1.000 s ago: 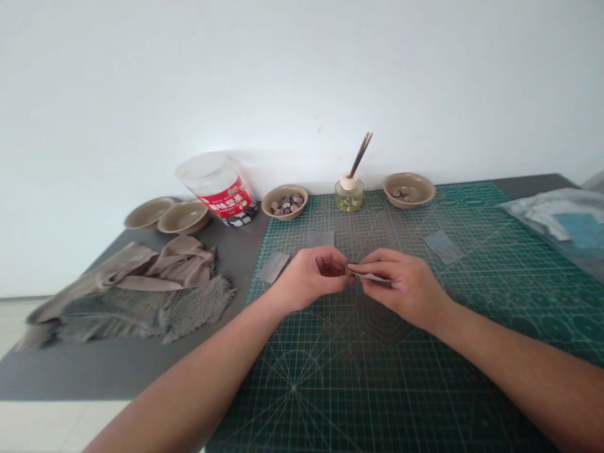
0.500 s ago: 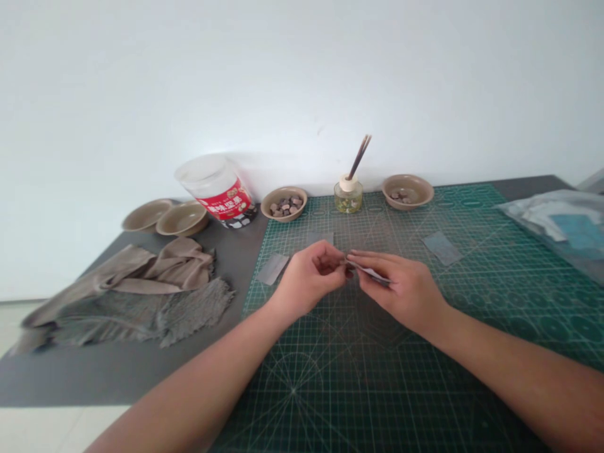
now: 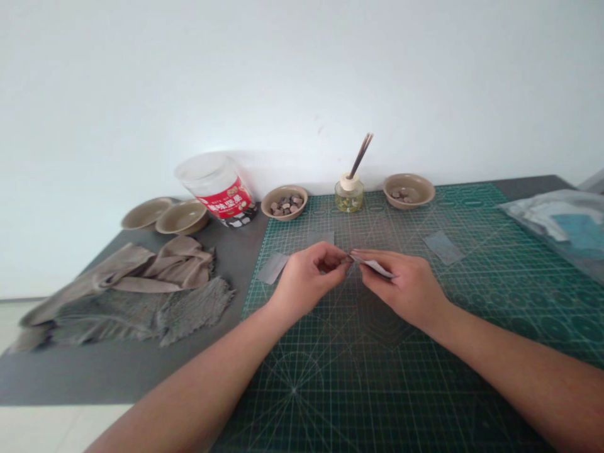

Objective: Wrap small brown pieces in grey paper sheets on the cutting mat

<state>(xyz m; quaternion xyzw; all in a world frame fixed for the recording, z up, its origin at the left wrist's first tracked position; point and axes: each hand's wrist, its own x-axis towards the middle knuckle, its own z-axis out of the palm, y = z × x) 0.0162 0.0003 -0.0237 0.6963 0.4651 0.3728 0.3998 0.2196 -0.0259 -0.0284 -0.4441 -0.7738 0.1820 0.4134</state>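
Above the green cutting mat (image 3: 325, 384), my two hands meet at the fingertips. My right hand (image 3: 406, 283) pinches a small folded sheet of sandpaper (image 3: 380, 268), its pale back showing between thumb and fingers. My left hand (image 3: 311, 274) is closed, thumb against fingertips, touching the tip of that sheet. Whatever small thing lies in the left fingers is hidden. Flat grey sandpaper pieces rest on the mat: one sheet (image 3: 272, 268) beside my left hand, another (image 3: 321, 238) behind it, and a third sheet (image 3: 443, 247) off to the right.
Along the wall stand a bowl of small brown and grey pieces (image 3: 284, 212), a reed diffuser (image 3: 349, 194) and a bowl with a few pieces (image 3: 418, 194). Leftward are a clear jar (image 3: 224, 200), two bowls (image 3: 182, 219) and a crumpled cloth (image 3: 141, 283). A plastic bag (image 3: 561, 220) lies right.
My fingertips have shifted slightly at the meeting point. The sandpaper in my right hand is tilted so more of its pale side shows. Everything else stays put.
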